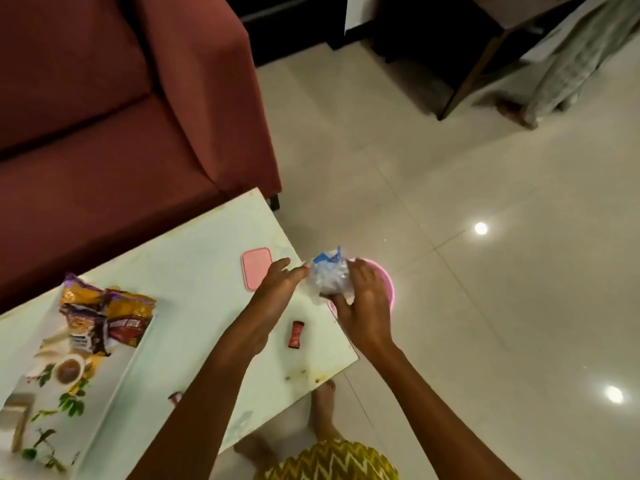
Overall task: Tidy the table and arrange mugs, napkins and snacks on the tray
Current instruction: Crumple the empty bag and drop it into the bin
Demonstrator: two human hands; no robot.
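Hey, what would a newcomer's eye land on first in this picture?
Both hands meet at the right edge of the pale table: the right hand grips a crumpled clear plastic wrapper with a blue patch above a round pink plastic tub on the floor, the left hand touching it. At left, gold-and-purple snack packets lie on a white floral tray.

Snack packets and a mug sit on a tray at the table's left. A lid and a sachet lie toward its right edge, with a basin on the floor just beyond.
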